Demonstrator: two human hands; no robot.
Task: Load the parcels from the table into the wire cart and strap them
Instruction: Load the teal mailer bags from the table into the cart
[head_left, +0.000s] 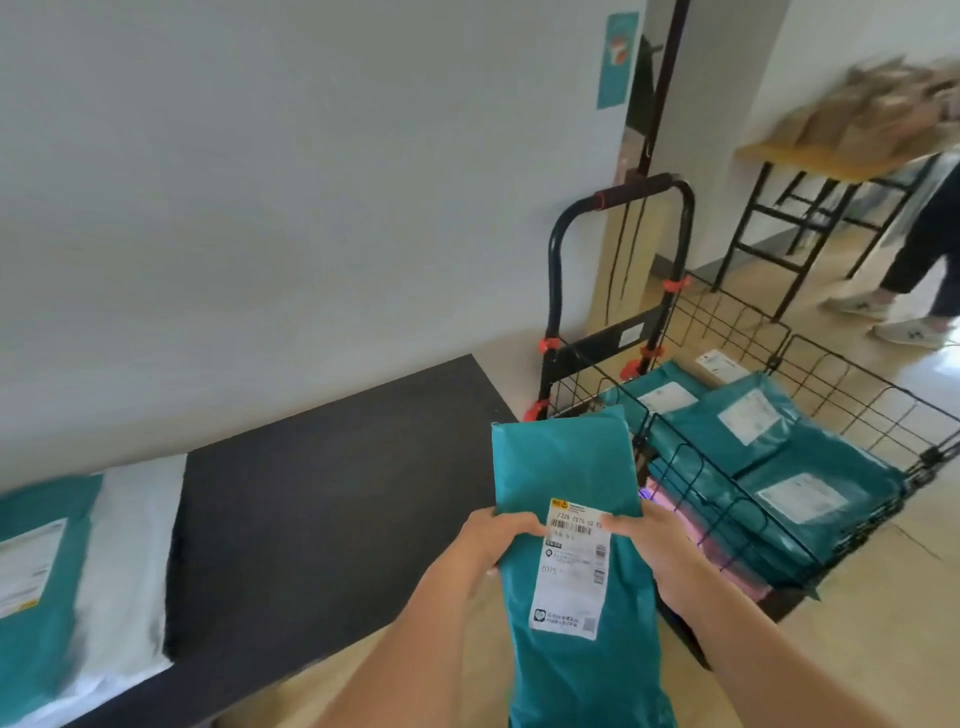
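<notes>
A teal parcel (566, 457) is held upright near the wire cart (852, 384), right of the dark table (322, 493); fingers of the left hand (493, 535) and right hand (660, 545) are curled round its edges.

One head-worn camera is looking forward and down, close above the left hand (498, 540) and right hand (662, 553) gripping a parcel (563, 462); table (322, 493) lying to their left, wire cart (555, 270) beyond their right.

The surface (332, 493) is lying at nine o'clock, the wire cart (597, 340) standing at three.
In the cart stacked parcels (810, 499) are lying; at the surface's eight o'clock end other parcels (47, 571) are resting.
</notes>
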